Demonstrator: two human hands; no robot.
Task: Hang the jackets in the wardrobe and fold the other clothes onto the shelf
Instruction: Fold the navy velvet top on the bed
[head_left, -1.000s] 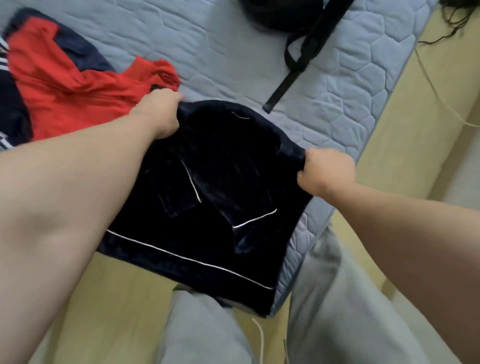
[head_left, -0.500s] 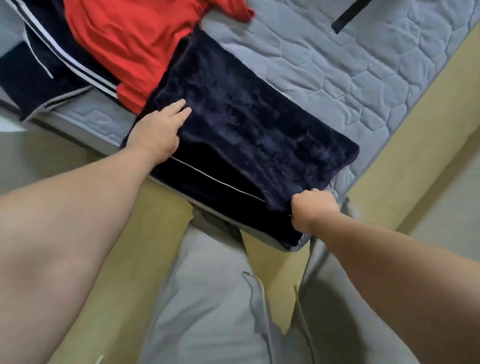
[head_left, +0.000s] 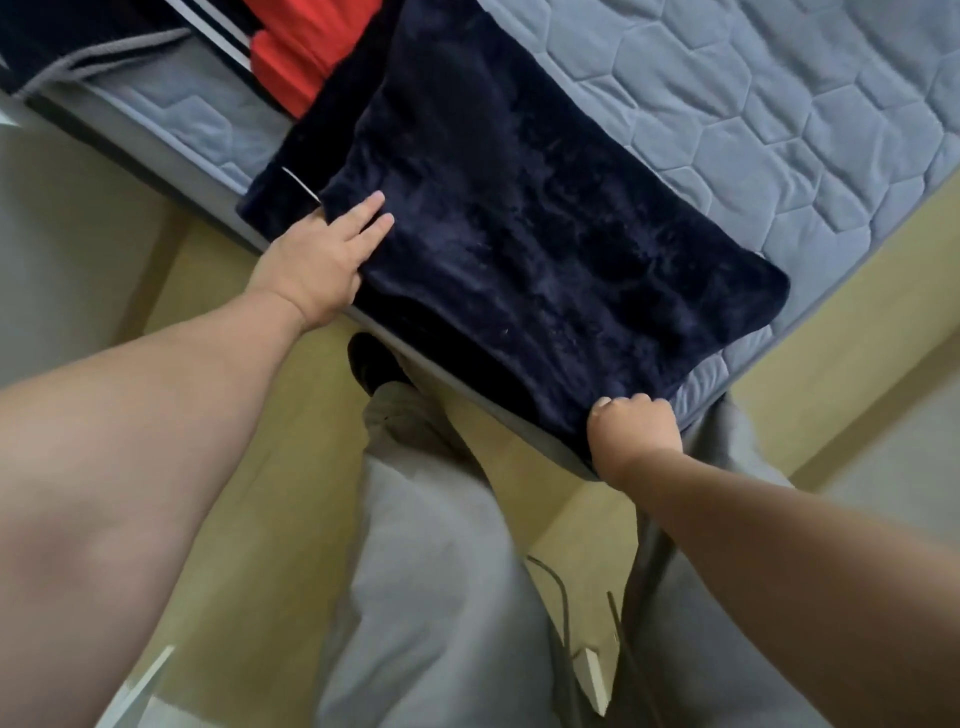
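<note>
A dark navy plush garment with thin white piping lies folded flat along the near edge of the grey quilted mattress. My left hand lies flat on the garment's left edge, fingers straight. My right hand grips its near right corner at the mattress edge, fingers curled over the fabric. A red garment and a dark jacket with white stripes lie at the top left of the mattress.
The yellowish floor runs below the bed. My grey trouser legs and a dark shoe stand against the mattress edge. Bare mattress lies to the right of the navy garment.
The navy garment went from being held up by both hands to lying folded on the mattress. My left hand has slid to its near left edge; my right hand still holds the near corner.
</note>
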